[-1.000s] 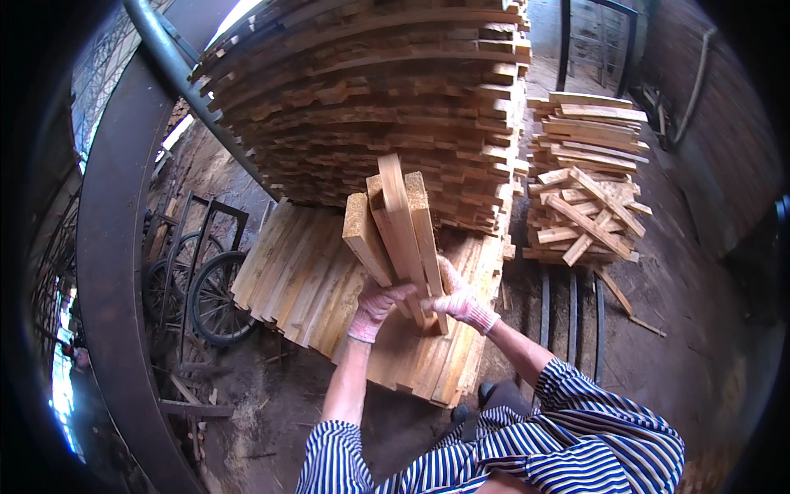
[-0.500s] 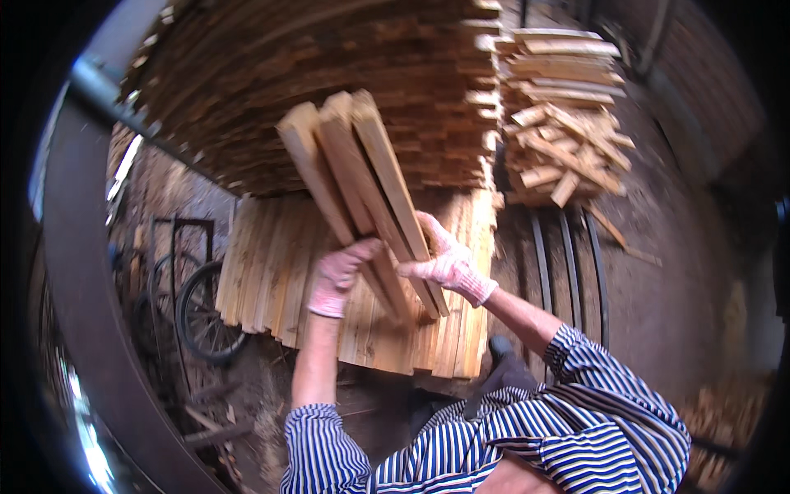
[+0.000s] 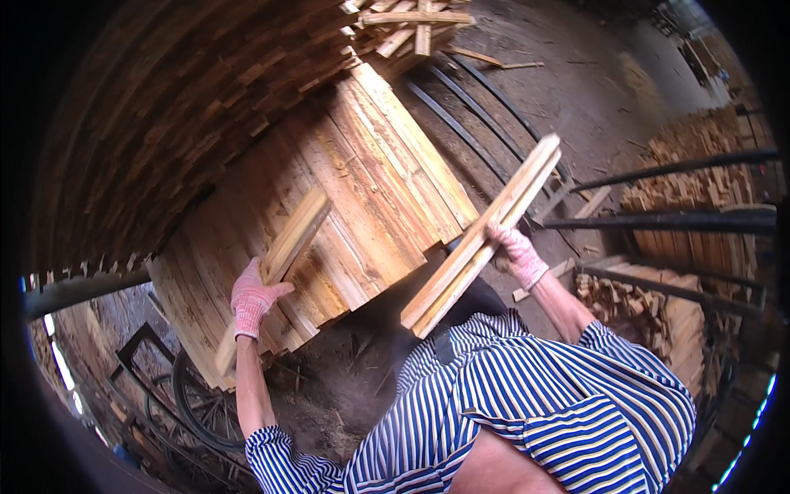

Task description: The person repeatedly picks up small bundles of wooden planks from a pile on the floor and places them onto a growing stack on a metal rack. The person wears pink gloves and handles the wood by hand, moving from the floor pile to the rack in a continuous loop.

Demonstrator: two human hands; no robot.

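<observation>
My left hand, in a pinkish-white knitted glove, grips one wooden slat. That slat slants over a layer of planks laid side by side. Its thumb sticks out to the right, and the fingers behind the wood are partly hidden. Off the planks' right edge, my right hand, gloved alike, holds two wooden slats side by side. They tilt from upper right to lower left, with their lower ends in front of my striped shirt.
A tall stack of slats rises behind the planks. Loose crossed slats lie at the top. Dark metal rails run past the right side, and black bars with more stacked wood stand further right. A spoked wheel is lower left.
My hands have moved apart. The bundle of three slats is split: one stays in my left hand, two have swung right in my right hand. The view has turned to the right.
</observation>
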